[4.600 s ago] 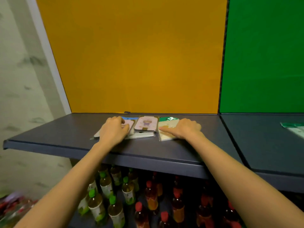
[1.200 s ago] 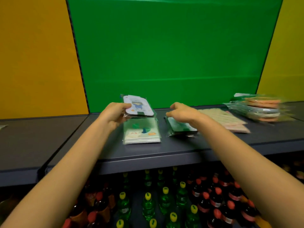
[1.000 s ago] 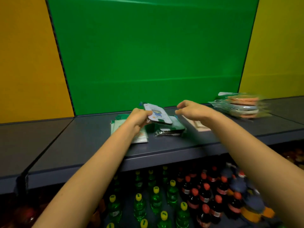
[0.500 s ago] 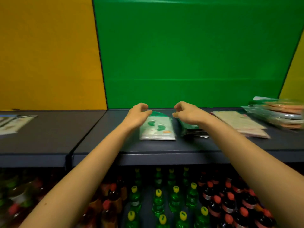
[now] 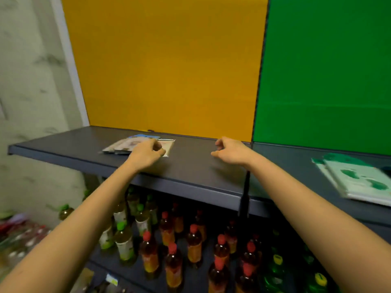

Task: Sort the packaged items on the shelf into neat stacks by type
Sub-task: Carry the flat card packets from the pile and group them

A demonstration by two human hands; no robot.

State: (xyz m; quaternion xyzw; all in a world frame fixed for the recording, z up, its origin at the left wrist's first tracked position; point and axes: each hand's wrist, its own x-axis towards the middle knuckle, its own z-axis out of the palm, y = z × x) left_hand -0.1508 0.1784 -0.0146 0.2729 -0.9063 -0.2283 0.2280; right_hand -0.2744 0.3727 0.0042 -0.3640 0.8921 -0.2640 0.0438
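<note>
On the dark shelf (image 5: 190, 172), before the yellow panel (image 5: 169, 70), a small pile of flat packets (image 5: 124, 145) lies near the back, and the left hand (image 5: 147, 154) sits at its right end with fingers curled; I cannot tell whether it pinches a packet. Well apart to the right, the right hand (image 5: 231, 152) hovers over bare shelf, fingers loosely curled and holding nothing. Farther right, before the green panel (image 5: 328, 70), green-and-white packets (image 5: 359, 180) lie stacked, and bottles (image 5: 192, 246) stand on the level below.

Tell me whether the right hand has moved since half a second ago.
Yes. The right hand has crossed leftward over the panel seam, from the green panel side to the orange panel side.
</note>
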